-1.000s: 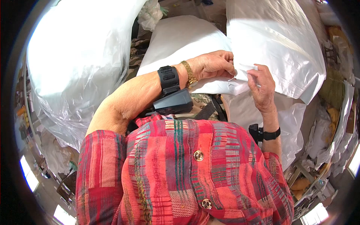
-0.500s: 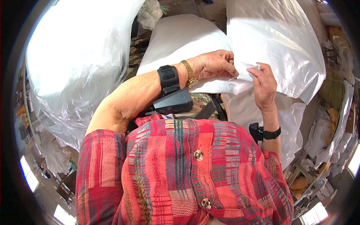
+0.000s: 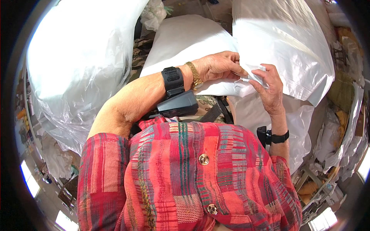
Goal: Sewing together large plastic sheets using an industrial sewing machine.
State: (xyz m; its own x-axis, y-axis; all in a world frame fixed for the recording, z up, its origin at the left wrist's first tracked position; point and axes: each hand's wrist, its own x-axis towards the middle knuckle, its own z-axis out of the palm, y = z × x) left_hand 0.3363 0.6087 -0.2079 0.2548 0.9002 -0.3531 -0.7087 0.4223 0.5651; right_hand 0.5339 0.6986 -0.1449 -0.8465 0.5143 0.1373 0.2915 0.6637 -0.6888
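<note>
My left hand [image 3: 221,67], with a gold watch at the wrist, is closed in a pinch on the edge of a white sheet-like piece [image 3: 189,42] lying over my lap. Close by on the right, my right hand [image 3: 271,86] pinches a small folded part of white material [image 3: 256,76] between thumb and fingers. The two hands are a short gap apart, the white material stretching between them. Whether it is cloth or thin plastic I cannot tell. The left fingertips partly hide the edge they grip.
A large clear plastic bag [image 3: 77,73] with white contents bulges at the left. Another big white plastic-covered bundle [image 3: 285,46] stands at the right, just beyond my right hand. A small knotted plastic bag [image 3: 153,15] lies at the back. Clutter and white sheets [image 3: 347,142] line the right side.
My right thumb and fingers have shifted slightly left along the white material, toward my left hand. The left hand has barely moved and keeps its pinch.
</note>
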